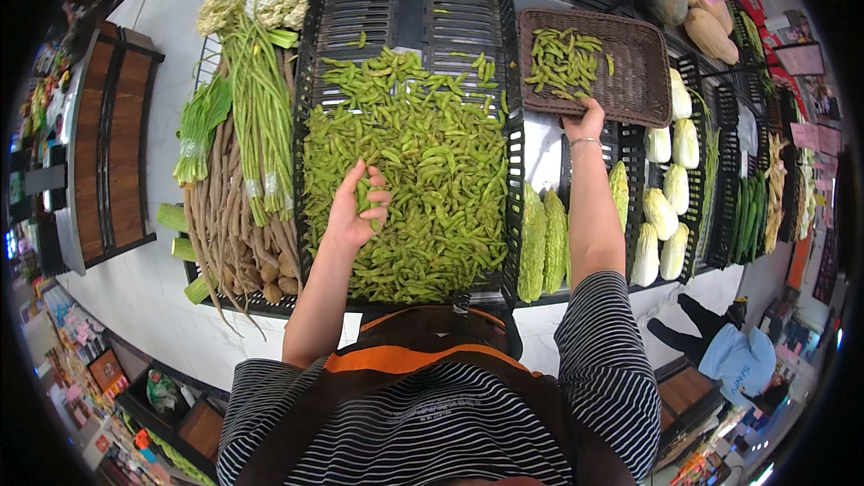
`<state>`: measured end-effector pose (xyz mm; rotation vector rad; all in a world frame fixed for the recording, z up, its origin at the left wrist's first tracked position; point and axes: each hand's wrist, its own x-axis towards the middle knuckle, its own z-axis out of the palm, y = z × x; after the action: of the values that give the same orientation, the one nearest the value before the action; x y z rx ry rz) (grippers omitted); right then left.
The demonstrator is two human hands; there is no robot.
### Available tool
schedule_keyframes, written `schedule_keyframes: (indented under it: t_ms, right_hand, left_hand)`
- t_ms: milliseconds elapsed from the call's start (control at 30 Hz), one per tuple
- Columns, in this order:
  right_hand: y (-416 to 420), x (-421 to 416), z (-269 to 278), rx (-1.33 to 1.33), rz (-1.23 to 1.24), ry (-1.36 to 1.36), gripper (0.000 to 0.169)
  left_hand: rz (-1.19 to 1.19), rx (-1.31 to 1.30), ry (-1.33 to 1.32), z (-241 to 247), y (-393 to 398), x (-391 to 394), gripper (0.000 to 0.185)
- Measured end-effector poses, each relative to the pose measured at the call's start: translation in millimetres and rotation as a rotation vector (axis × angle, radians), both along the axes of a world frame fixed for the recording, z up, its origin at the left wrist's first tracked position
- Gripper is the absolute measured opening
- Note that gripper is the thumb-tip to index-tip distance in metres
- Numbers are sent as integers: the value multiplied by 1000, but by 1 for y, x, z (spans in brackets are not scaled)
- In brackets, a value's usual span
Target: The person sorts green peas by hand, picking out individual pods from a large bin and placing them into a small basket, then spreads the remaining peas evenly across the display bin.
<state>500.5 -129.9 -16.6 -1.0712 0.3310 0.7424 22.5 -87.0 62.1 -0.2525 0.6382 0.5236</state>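
Observation:
Green soybean pods lie in a broad heap in a black slatted crate before me. Over the left part of the heap, my left hand has its fingers curled round a few pods. My right hand grips the near rim of a brown woven basket, its thumb over the edge. More pods are gathered in the left half of that basket. The basket sits to the right of the crate, partly over the neighbouring produce.
Bitter melons lie under my right forearm, with napa cabbages further right. Left of the crate are long beans, brown roots and potatoes. A person in a blue top is at the lower right.

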Motion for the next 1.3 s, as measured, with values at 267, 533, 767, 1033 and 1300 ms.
schedule_keyframes:
  t_ms: [267,533,767,1033,1300]
  right_hand:
    - [-11,-15,48,-55,-131,-166,26]
    - [-46,-45,140,124,9,-256,34]
    - [-27,-121,163,89,180,-291,12]
    - [45,-240,126,-79,376,-914,52]
    - [67,-309,137,-5,370,-1789,60]
  left_hand:
    - [-2,121,145,-4,-8,-13,21]
    - [-38,93,158,-8,-8,-10,23]
    - [-66,200,236,-4,-12,-9,24]
    - [-129,332,354,2,-16,-4,28]
    - [-60,278,277,-1,-16,-8,25]
